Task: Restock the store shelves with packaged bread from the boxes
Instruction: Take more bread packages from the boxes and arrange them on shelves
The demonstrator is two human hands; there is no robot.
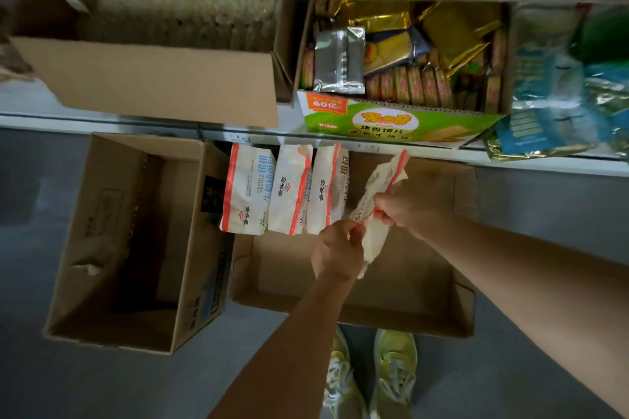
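One bread packet [374, 214] is pinched by both hands — left hand [335, 250] at its near end, right hand [413, 206] midway — above the open box [425, 309].

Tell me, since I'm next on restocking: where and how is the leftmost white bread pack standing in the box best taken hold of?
Probably by its top edge. The leftmost bread pack stands upright in the open box, its right side close against the next pack, so its sides offer little room. Come straight down from above and pinch the upper sealed edge, nearest the shelf, then lift it clear.
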